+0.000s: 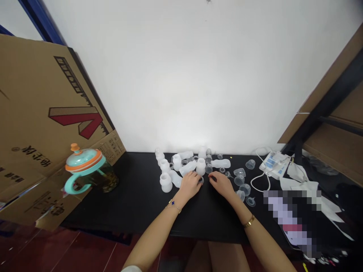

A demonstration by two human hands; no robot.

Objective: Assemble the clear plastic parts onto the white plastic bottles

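L hand (190,184) is laid palm down on the bench (136,204), fingers curled at a small clear ring (201,180). Whether the ring is in its grip can't be told, as it is too small to see. R hand (222,183) is laid just right of it, fingers bent twd the same ring; its grip can't be told either. Just beyond the L hand, white bottles (181,166) are clustered, some upright, some tipped. Right of the R hand, clear caps (244,187) are scattered nearby. Further right a white device (273,163) w/ cable is set. Far left, a lidded mug (85,170) is stood by a cardboard box (42,113).
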